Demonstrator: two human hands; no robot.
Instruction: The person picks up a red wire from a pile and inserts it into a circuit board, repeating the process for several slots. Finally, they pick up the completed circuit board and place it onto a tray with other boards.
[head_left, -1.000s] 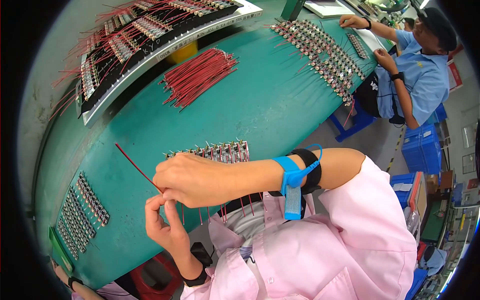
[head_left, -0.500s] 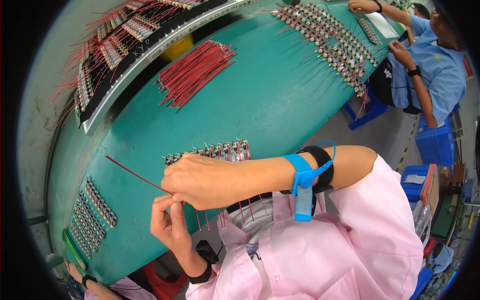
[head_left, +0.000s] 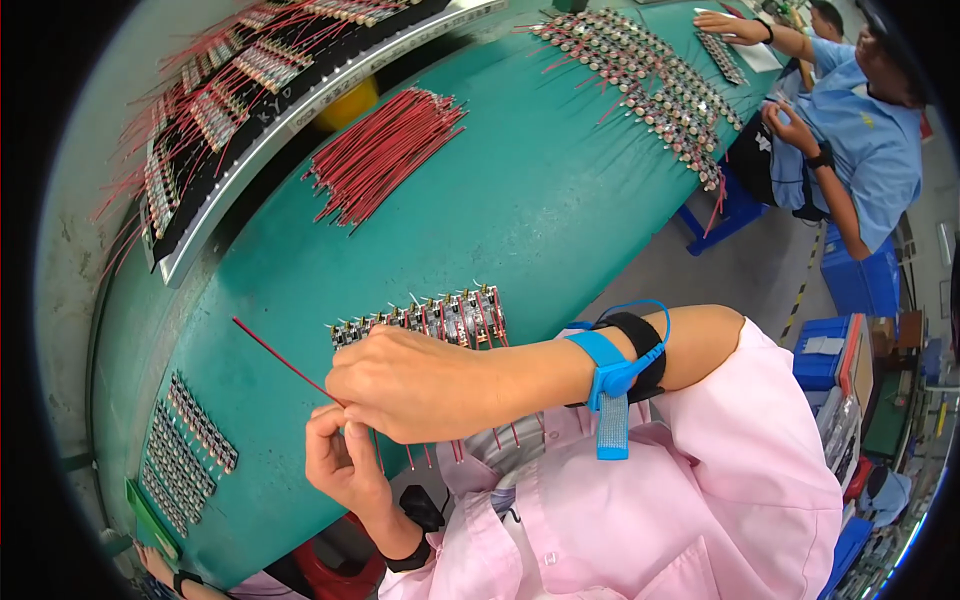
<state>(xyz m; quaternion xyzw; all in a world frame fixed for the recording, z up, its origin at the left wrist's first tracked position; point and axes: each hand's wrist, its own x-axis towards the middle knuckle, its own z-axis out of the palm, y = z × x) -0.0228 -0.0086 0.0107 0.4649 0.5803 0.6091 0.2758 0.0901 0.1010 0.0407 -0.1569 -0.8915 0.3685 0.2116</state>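
A thin red wire (head_left: 280, 357) slants up and left from the spot where my fingertips meet. My left hand (head_left: 345, 465) pinches at the wire's lower end, thumb and forefinger close together. From the right, my right hand (head_left: 400, 385) reaches across with closed fingers, also at that end; its fingertips are partly hidden. Behind my right hand lies a row of small circuit boards (head_left: 460, 315) with red wires attached. Several of these wires hang down below my right forearm. The hands cover part of the row.
A bundle of red wires (head_left: 385, 150) lies on the green table (head_left: 540, 210). Board rows (head_left: 185, 450) sit at left beside a green tray (head_left: 152, 520). A rack (head_left: 300, 125) holds wired boards. More boards (head_left: 650, 85) lie far right near a co-worker in blue (head_left: 860, 140). Another person's hand shows lower left.
The view has shifted slightly. My hands stay together at the wire's end, and its free tip sits a little lower and further right. The co-worker's far hand has moved over a board row.
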